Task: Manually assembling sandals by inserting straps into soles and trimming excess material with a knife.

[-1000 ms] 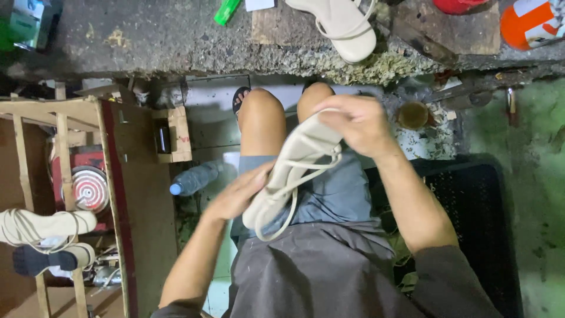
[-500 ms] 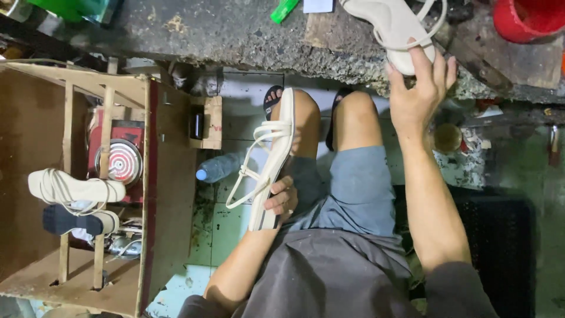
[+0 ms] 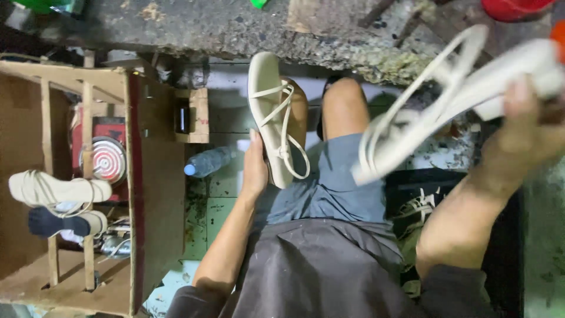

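Sandals: 4 cream, 2 in hand, 2 on rack | left hand [image 3: 254, 168] grips strappy sandal [image 3: 272, 115] over left knee, 12 o'clock | right hand [image 3: 524, 132] clutches blurred sandal [image 3: 447, 94] at 2 o'clock, partly cut off | wooden rack [image 3: 126, 176] at 9 o'clock holds pair [image 3: 59, 189] | bottle [image 3: 209, 161] beside the rack

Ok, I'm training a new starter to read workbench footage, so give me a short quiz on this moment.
1. True or false: the left hand holds a cream strappy sandal against the person's knee.
2. What does the right hand hold?
A. a plastic bottle
B. a second cream sandal, raised and blurred
C. a red bucket
3. What lies on the floor beside the wooden rack, near the left hand?

Key:
1. True
2. B
3. A clear plastic bottle with a blue cap
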